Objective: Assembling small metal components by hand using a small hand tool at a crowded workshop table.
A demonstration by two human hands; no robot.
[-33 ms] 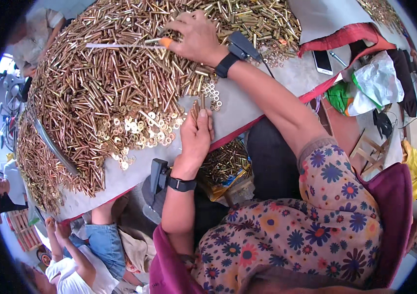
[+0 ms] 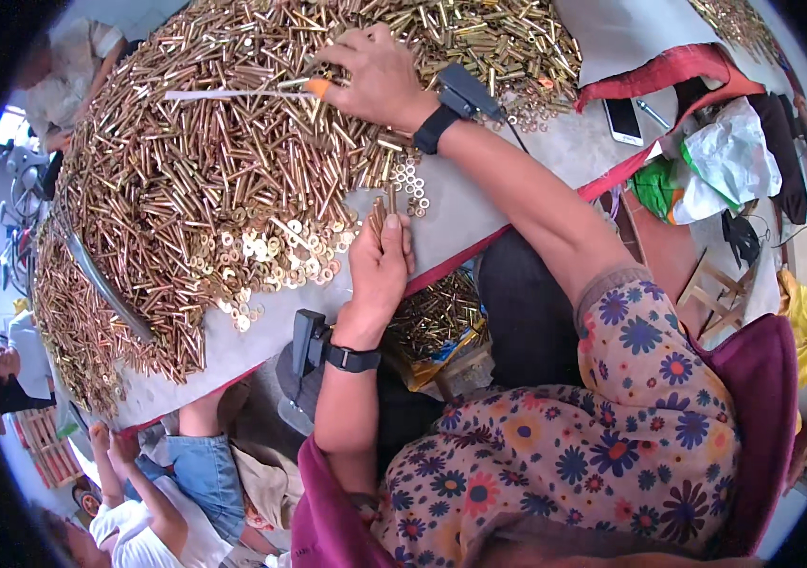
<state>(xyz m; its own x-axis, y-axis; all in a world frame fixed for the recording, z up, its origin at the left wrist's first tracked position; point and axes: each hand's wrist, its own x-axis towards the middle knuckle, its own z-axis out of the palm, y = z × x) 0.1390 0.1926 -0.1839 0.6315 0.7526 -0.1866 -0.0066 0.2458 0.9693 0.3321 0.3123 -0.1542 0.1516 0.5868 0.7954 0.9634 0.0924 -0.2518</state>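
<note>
A large heap of brass-coloured metal tubes (image 2: 233, 161) covers the table in front of me. My left hand (image 2: 381, 265) is closed round a few of these tubes (image 2: 383, 210), which stick up past the thumb near the table's edge. My right hand (image 2: 377, 80) hovers low over the heap, its fingers curved and apart; an orange cover is on the thumb. A tube (image 2: 292, 82) lies by that thumb tip, and I cannot tell whether it is touched. Flat washers (image 2: 276, 251) lie along the heap's near side, and smaller rings (image 2: 410, 185) lie between my hands.
A white strip (image 2: 224, 95) and a dark curved strip (image 2: 105, 289) lie on the heap. A phone (image 2: 624, 121) and a bolt (image 2: 653, 115) rest at the right. Below the edge stands a container of tubes (image 2: 441, 317). Another person's hands (image 2: 115, 450) are at the lower left.
My right hand has shifted very slightly to the left and down over the heap. The left hand keeps its hold on the tubes.
</note>
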